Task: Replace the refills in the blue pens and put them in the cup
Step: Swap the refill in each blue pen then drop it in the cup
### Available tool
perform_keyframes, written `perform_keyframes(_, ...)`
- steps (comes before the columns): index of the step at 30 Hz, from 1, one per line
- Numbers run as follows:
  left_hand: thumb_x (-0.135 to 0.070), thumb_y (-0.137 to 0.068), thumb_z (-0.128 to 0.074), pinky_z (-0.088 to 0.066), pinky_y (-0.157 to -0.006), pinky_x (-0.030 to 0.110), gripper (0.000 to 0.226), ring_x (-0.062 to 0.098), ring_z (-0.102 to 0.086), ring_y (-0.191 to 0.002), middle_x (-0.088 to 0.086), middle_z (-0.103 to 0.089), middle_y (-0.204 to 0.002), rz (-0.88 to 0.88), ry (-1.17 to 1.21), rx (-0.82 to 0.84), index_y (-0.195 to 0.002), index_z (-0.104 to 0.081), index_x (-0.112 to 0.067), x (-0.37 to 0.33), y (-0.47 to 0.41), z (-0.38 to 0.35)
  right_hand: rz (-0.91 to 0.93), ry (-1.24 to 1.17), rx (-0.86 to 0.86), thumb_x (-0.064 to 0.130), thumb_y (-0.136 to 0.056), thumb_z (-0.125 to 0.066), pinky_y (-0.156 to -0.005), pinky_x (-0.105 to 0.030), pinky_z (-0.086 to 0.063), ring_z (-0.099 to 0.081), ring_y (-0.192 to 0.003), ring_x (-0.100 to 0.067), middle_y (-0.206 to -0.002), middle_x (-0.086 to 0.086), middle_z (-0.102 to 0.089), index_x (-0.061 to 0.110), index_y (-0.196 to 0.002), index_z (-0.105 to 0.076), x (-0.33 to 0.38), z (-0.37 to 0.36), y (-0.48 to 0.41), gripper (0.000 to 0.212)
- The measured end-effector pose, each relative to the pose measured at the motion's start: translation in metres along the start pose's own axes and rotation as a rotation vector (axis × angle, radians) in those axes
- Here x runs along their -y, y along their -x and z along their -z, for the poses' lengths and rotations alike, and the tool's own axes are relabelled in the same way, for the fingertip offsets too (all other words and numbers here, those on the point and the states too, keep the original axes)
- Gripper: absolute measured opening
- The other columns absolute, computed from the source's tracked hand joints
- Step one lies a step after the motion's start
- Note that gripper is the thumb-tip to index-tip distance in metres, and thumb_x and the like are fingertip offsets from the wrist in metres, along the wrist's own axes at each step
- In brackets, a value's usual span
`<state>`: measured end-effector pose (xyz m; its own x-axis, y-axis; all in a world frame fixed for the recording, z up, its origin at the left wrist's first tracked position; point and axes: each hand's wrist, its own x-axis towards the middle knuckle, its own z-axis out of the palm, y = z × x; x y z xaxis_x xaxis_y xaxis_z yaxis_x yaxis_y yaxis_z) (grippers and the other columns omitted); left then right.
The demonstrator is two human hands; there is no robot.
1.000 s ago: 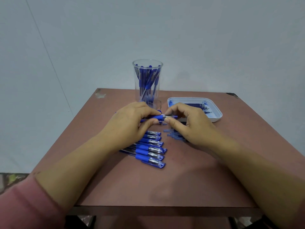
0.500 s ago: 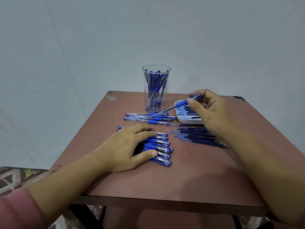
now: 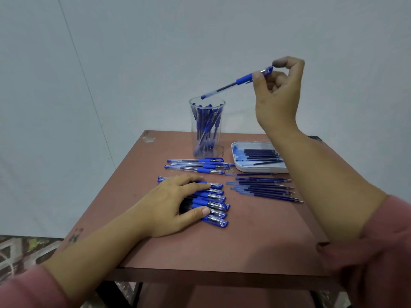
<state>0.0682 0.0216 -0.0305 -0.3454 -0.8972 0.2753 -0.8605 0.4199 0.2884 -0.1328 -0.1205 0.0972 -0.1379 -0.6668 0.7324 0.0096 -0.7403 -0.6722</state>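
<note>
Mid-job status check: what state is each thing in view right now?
right hand, pinches the raised pen by its end.
raised pen, tilted, lower end just above the cup, not inside.
cup, upright, several pens inside.
tray, holds refills.
loose refills, flat beside the tray.
pen row, flat, partly under the left hand.
left hand, rests on the pen row.
far pens, flat beside the cup.

A reddish-brown table (image 3: 244, 241) stands before a pale grey wall (image 3: 111, 63), over patterned floor (image 3: 13, 247).

Dim, soft light; wide-angle edge distortion.
</note>
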Motion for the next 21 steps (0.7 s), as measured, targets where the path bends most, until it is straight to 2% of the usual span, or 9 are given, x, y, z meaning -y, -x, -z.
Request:
perform_keyframes(3,-0.071,-0.088,-0.04,-0.031,-0.11,0.022,0.065,-0.002,-0.035,-0.134,-0.018,-0.039,-0.147,0.009,0.007,-0.006,-0.143,-0.044,-0.037,0.0,0.0,-0.001,0.06,0.133,0.06,0.01,-0.09,-0.061,-0.068,-0.014,-0.046,-0.057,-0.067,-0.001,-0.081,0.003,-0.062,0.02,-0.104,-0.042,-0.009,-0.015,-0.008,0.026)
perform_keyframes(7,-0.074,-0.087,-0.038,-0.03,-0.109,0.021,0.067,-0.002,-0.035,-0.134,-0.019,-0.04,-0.146,0.009,0.008,-0.015,-0.142,-0.044,-0.037,0.0,0.0,0.0,0.084,0.303,0.24,0.007,-0.091,-0.06,-0.066,-0.007,-0.044,-0.055,-0.065,0.004,-0.082,0.003,-0.061,0.012,-0.109,-0.051,-0.026,-0.031,-0.005,0.02)
perform_keyframes(9,-0.074,-0.086,-0.038,-0.03,-0.11,0.021,0.067,-0.002,-0.035,-0.134,-0.019,-0.04,-0.146,0.009,0.012,-0.017,-0.142,-0.044,-0.038,0.001,0.0,0.0,0.077,0.367,0.34,0.008,-0.093,-0.057,-0.068,-0.008,-0.044,-0.056,-0.071,0.004,-0.086,0.002,-0.062,0.011,-0.11,-0.055,-0.032,-0.035,-0.002,0.017)
perform_keyframes(11,-0.074,-0.086,-0.039,-0.029,-0.11,0.019,0.067,-0.003,-0.035,-0.133,-0.019,-0.04,-0.146,0.003,0.013,-0.021,-0.142,-0.045,-0.037,0.001,0.0,0.0,0.097,0.473,0.444,0.009,-0.095,-0.051,-0.081,-0.018,-0.045,-0.055,-0.089,-0.006,-0.098,0.002,-0.062,0.013,-0.109,-0.062,-0.039,-0.036,0.002,0.019)
perform_keyframes(13,-0.074,-0.086,-0.039,-0.025,-0.108,0.014,0.067,-0.004,-0.035,-0.133,-0.019,-0.041,-0.144,-0.001,0.012,-0.026,-0.141,-0.046,-0.037,0.001,0.0,-0.001,0.083,0.573,0.519,0.01,-0.095,-0.045,-0.094,-0.027,-0.039,-0.048,-0.108,-0.017,-0.112,-0.001,-0.059,0.017,-0.112,-0.066,-0.047,-0.034,0.005,0.027)
perform_keyframes(16,-0.073,-0.086,-0.04,-0.026,-0.106,0.012,0.067,-0.003,-0.037,-0.132,-0.019,-0.043,-0.143,-0.002,0.019,-0.03,-0.141,-0.047,-0.036,0.002,-0.001,-0.001,0.044,0.583,0.544,0.01,-0.095,-0.042,-0.103,-0.037,-0.035,-0.039,-0.119,-0.022,-0.122,-0.003,-0.054,0.019,-0.12,-0.065,-0.048,-0.026,0.011,0.035)
perform_keyframes(18,-0.073,-0.087,-0.04,-0.032,-0.108,0.019,0.066,-0.002,-0.038,-0.131,-0.018,-0.043,-0.143,-0.01,0.017,-0.032,-0.141,-0.047,-0.036,0.003,-0.001,-0.001,0.067,0.558,0.509,0.009,-0.094,-0.044,-0.102,-0.033,-0.034,-0.039,-0.118,-0.021,-0.124,-0.002,-0.053,0.019,-0.122,-0.063,-0.043,-0.017,0.017,0.035)
perform_keyframes(21,-0.072,-0.087,-0.041,-0.035,-0.109,0.025,0.065,-0.002,-0.038,-0.132,-0.019,-0.043,-0.143,-0.01,0.02,-0.038,-0.141,-0.047,-0.036,0.003,-0.001,-0.003,0.04,0.528,0.518,0.011,-0.092,-0.053,-0.087,-0.017,-0.035,-0.045,-0.103,-0.012,-0.113,0.006,-0.055,0.021,-0.113,-0.065,-0.037,0.001,0.033,0.027)
